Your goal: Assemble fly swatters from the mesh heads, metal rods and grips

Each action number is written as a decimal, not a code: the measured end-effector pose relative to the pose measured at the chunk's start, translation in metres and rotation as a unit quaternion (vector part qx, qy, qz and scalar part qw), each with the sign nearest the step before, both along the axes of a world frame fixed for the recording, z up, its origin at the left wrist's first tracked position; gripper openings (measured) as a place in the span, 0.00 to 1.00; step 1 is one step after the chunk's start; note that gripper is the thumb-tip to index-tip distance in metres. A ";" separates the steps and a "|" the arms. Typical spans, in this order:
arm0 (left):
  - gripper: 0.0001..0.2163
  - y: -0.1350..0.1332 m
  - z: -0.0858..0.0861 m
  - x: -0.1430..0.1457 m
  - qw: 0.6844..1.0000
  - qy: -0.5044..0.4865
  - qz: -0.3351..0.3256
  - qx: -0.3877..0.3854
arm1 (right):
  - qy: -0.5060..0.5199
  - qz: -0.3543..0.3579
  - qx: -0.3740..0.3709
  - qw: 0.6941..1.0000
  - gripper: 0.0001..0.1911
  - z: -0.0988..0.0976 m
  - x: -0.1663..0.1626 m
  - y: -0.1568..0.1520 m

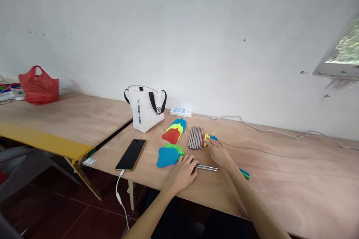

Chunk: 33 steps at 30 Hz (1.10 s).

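Resting left hand (185, 171) over slim metal tubes (207, 167); placing right hand (217, 152) at coloured handle grips (207, 136).
Curling left fingers together beside a blue mesh swatter head (167, 157); spreading right fingers slightly, leaving any clamping impossible to tell; judging the tubes, lying near the table's (275, 171) front edge, light, stiff, slippery, probably suiting a mid-length hold.

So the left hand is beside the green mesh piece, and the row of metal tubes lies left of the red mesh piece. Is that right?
Not quite: in the head view, the row of metal tubes lies right of the red mesh piece. The left hand is beside the green mesh piece, as you say.
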<state>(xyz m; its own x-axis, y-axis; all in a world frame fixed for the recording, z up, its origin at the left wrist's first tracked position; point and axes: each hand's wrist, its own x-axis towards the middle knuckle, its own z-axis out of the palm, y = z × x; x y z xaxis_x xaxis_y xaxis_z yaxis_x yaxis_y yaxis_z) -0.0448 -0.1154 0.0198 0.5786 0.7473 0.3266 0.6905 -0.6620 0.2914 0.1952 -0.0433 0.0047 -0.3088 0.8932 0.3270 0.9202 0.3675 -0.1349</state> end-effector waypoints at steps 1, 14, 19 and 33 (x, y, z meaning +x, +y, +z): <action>0.10 0.000 0.000 0.000 1.000 -0.001 -0.002 0.000 | 0.000 0.000 0.001 1.000 0.19 0.000 -0.002 0.007; 0.09 0.001 -0.002 0.001 1.000 -0.026 0.001 -0.016 | 0.012 -0.009 0.016 1.000 0.22 -0.006 -0.001 0.006; 0.10 0.001 -0.003 0.001 1.000 -0.025 0.001 -0.011 | 0.067 -0.039 0.023 0.997 0.25 -0.009 0.018 -0.027; 0.06 0.003 -0.006 0.002 0.999 -0.050 0.003 -0.018 | 0.153 -0.164 0.104 0.969 0.19 -0.044 0.069 -0.103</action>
